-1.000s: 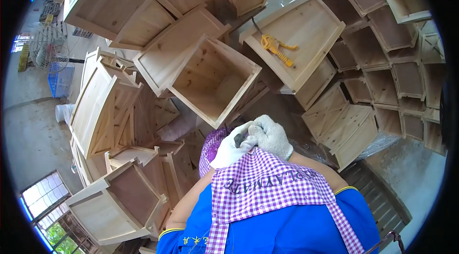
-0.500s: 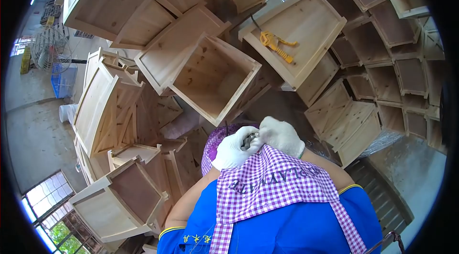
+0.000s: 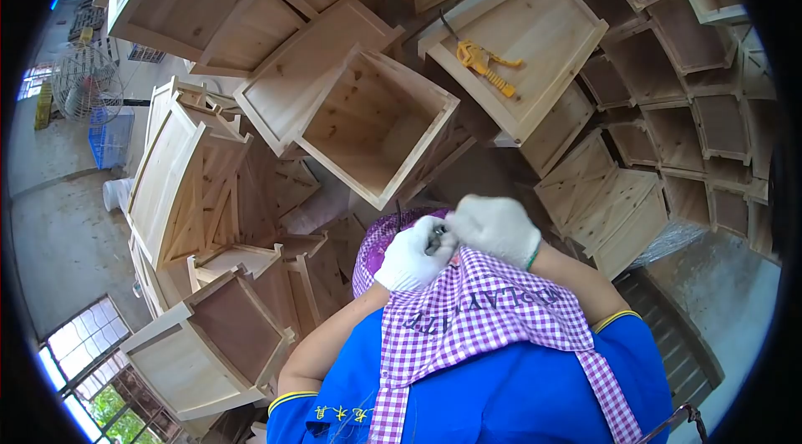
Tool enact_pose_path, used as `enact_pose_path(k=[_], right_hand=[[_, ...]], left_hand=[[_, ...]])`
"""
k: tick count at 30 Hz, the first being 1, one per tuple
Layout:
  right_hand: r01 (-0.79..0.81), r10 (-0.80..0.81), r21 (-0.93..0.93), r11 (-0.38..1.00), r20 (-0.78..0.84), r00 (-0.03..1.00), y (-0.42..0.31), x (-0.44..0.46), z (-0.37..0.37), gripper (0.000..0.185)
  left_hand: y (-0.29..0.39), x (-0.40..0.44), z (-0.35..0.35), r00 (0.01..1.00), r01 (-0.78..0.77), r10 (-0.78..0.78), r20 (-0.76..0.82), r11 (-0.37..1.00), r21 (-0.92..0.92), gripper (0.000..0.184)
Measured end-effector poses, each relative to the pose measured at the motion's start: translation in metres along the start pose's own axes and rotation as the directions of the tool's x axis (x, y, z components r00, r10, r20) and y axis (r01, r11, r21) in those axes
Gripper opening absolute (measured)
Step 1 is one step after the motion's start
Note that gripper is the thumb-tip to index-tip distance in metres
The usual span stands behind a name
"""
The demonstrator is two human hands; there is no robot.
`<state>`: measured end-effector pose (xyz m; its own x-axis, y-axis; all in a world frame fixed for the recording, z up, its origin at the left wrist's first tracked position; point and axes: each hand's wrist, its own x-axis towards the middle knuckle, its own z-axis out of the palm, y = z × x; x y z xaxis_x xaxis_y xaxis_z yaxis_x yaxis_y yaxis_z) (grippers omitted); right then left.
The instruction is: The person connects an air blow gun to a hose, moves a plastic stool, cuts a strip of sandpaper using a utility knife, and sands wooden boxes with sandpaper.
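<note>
Head view: landmark is the open wooden box (image 3: 368,114), mouth facing the camera. Small metal pieces (image 3: 435,238), exact type too small to tell, sit in the left hand (image 3: 408,258), just on the wearer's side of the open wooden box; that hand is gloved, fingers curled round them. Right hand (image 3: 496,232), also gloved, is bent closed right by the left fingers; can't tell if it grips anything, fingertips hidden. Checked apron (image 3: 484,310) directly under both hands, over a blue shirt (image 3: 522,394). Purple patterned fabric (image 3: 373,250) beside the left hand, nearer the wearer than the open wooden box. Yellow air gun (image 3: 487,68) lies on a wooden panel (image 3: 535,47), right of and beyond the box. Stacked compartments (image 3: 664,131) far right of it, wire fan (image 3: 86,85) and blue crate (image 3: 111,139) far left.
</note>
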<state>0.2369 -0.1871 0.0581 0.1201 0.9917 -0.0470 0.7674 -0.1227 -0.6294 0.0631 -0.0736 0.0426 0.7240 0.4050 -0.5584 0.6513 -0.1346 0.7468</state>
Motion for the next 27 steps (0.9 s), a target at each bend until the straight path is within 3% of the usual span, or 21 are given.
enact_pose_path(k=[2, 3, 5, 6, 8, 9, 12, 13, 15, 17, 23, 27], right_hand=[[0.058, -0.112, -0.189, 0.98, -0.291, 0.95, 0.033, 0.003, -0.009, 0.023], [-0.297, 0.507, 0.648, 0.702, -0.162, 0.846, 0.035, -0.004, -0.013, 0.028], [-0.367, 0.66, 0.888, 0.276, 0.103, 0.745, 0.03, -0.002, -0.036, 0.022], [-0.403, 0.661, 0.875, 0.269, 0.137, 0.738, 0.029, 0.0, -0.037, 0.02], [-0.396, 0.64, 0.884, 0.247, 0.158, 0.752, 0.02, 0.007, -0.034, 0.02], [-0.409, 0.644, 0.896, 0.175, 0.21, 0.736, 0.014, 0.01, -0.033, 0.02], [-0.313, 0.59, 0.95, -0.009, 0.257, 0.765, 0.02, 0.01, -0.017, 0.023], [-0.28, 0.585, 0.957, -0.081, 0.273, 0.764, 0.022, 0.011, -0.013, 0.023], [-0.227, 0.574, 0.955, -0.192, 0.297, 0.763, 0.022, 0.012, -0.013, 0.023], [-0.213, 0.576, 0.957, -0.195, 0.288, 0.765, 0.021, 0.015, -0.014, 0.024], [-0.207, 0.623, 0.969, -0.135, 0.246, 0.743, 0.025, 0.02, -0.015, 0.027], [-0.196, 0.704, 0.98, -0.016, 0.15, 0.694, 0.028, 0.02, -0.012, 0.027]], left_hand=[[-0.008, 0.0, 0.003, 0.995, -0.023, -0.013, -0.094, 0.928, -0.372, 0.029], [-0.005, -0.004, -0.004, 0.985, -0.048, 0.023, -0.17, 0.989, -0.141, 0.028], [0.0, -0.002, -0.013, 0.946, -0.196, 0.162, -0.281, 0.976, -0.097, 0.028], [0.005, 0.001, -0.017, 0.914, -0.258, 0.222, -0.34, 0.964, -0.066, 0.027], [0.011, 0.01, -0.03, 0.976, -0.094, 0.007, -0.218, 0.915, -0.392, 0.034], [0.016, 0.014, -0.037, 0.976, 0.046, -0.14, -0.167, 0.881, -0.471, 0.038], [-0.005, 0.032, -0.057, 0.952, 0.082, -0.216, -0.215, 0.86, -0.503, 0.04], [-0.024, 0.041, -0.062, 0.945, -0.026, -0.172, -0.28, 0.81, -0.586, 0.038], [-0.007, 0.047, -0.095, 0.928, 0.005, -0.198, -0.315, 0.853, -0.521, 0.028], [-0.007, 0.058, -0.116, 0.897, -0.034, -0.213, -0.387, 0.84, -0.542, 0.024], [-0.022, 0.113, -0.134, 0.852, -0.262, -0.037, -0.522, 0.833, -0.487, 0.023], [-0.043, 0.159, -0.125, 0.916, -0.108, -0.035, -0.401, 0.938, -0.329, 0.029]])
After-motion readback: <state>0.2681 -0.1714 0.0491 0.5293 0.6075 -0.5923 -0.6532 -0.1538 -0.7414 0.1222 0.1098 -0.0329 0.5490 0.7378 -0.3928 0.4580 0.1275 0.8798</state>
